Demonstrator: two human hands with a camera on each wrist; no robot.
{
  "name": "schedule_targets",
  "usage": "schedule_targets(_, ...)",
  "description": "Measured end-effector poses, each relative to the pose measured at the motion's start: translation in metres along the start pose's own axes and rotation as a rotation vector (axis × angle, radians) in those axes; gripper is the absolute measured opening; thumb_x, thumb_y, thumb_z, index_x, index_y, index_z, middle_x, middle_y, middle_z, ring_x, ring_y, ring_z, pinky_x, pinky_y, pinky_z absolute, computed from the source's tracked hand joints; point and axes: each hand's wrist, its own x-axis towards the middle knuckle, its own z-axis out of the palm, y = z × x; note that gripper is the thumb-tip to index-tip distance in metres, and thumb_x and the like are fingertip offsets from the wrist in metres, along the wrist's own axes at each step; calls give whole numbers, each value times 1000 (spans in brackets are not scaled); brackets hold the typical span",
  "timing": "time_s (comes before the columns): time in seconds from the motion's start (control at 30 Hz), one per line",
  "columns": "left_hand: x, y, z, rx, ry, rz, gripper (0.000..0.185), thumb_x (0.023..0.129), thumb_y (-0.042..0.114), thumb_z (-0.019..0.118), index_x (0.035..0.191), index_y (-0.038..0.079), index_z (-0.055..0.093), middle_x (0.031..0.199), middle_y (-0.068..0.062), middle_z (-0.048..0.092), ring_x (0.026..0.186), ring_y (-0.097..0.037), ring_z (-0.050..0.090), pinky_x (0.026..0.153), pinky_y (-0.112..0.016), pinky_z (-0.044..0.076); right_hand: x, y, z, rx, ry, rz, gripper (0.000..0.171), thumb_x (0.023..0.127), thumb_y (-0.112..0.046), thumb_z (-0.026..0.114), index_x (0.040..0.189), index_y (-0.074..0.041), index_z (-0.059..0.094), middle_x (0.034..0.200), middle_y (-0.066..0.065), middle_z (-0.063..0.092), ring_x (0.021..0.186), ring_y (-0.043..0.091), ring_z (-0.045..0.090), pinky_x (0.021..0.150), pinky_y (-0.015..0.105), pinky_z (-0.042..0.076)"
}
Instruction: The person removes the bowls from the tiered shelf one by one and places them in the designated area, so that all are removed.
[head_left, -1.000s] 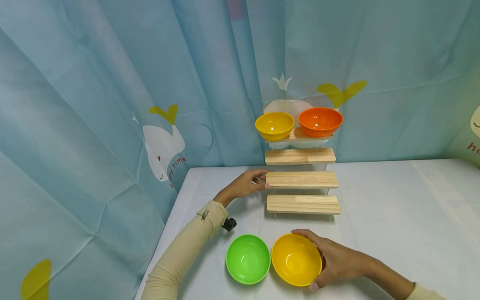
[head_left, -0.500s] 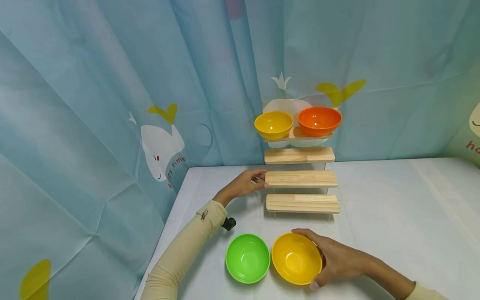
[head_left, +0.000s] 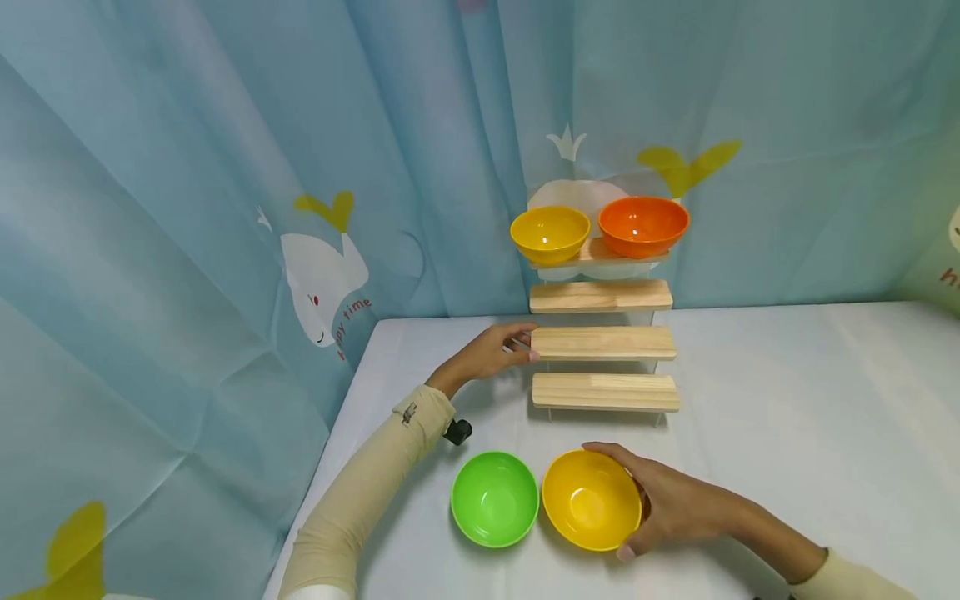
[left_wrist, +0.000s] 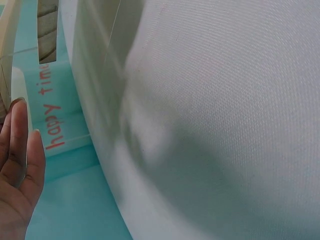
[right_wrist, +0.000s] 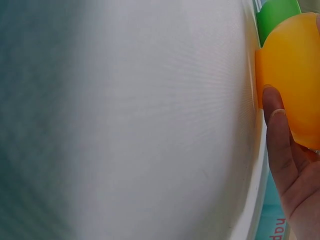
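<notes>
My right hand [head_left: 660,504] curls round the right side of a yellow bowl [head_left: 591,500] near the table's front edge, thumb at its near rim. In the right wrist view the yellow bowl [right_wrist: 295,75] lies against my thumb [right_wrist: 280,135]. A green bowl [head_left: 495,498] sits just left of it, touching. My left hand [head_left: 491,354] rests with straight fingers against the left end of the second step of a wooden stepped shelf [head_left: 603,343]. On its top step stand a yellow bowl [head_left: 550,234] and an orange bowl [head_left: 643,225].
The white table [head_left: 787,400] stretches to the right of the shelf. A blue curtain [head_left: 225,208] with whale prints hangs close behind and to the left. A small black object [head_left: 457,432] sits by my left sleeve.
Both hands and the bowls keep their places. The head view has tilted slightly, so everything sits a little higher in the frame.
</notes>
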Motion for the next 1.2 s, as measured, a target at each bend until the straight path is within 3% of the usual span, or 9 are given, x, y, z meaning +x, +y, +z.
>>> schedule_targets(0.3,-3,3,-9,27,-7,13,60,92,36,63,144,17,41,124,-6,57,109,-17,56,91,-29,48,6,-6,2,-23,8,-10,112,62,-43,87,149,-25,20,137,-11,43,120,12,47,98,28,41)
schedule_targets(0.67,-14,0,-21,54,-8,9,58,92,32,64,143,13,43,126,-7,56,108,-18,57,96,-32,45,20,-7,13,44,-8,-6,115,61,-42,88,150,-21,20,137,-12,43,121,13,46,102,37,39)
schedule_targets(0.93,-14,1,-18,50,-13,-1,58,92,33,63,143,14,43,127,-8,55,109,-19,57,95,-33,46,14,-8,10,174,-55,20,113,66,-32,88,151,-19,15,141,-2,39,109,24,55,80,31,53)
schedule_targets(1.2,-4,3,-9,30,-7,19,58,92,33,63,143,13,43,126,-9,57,107,-19,59,92,-33,48,3,-6,0,197,-69,28,111,67,-27,87,151,-17,15,142,2,36,103,22,60,81,31,54)
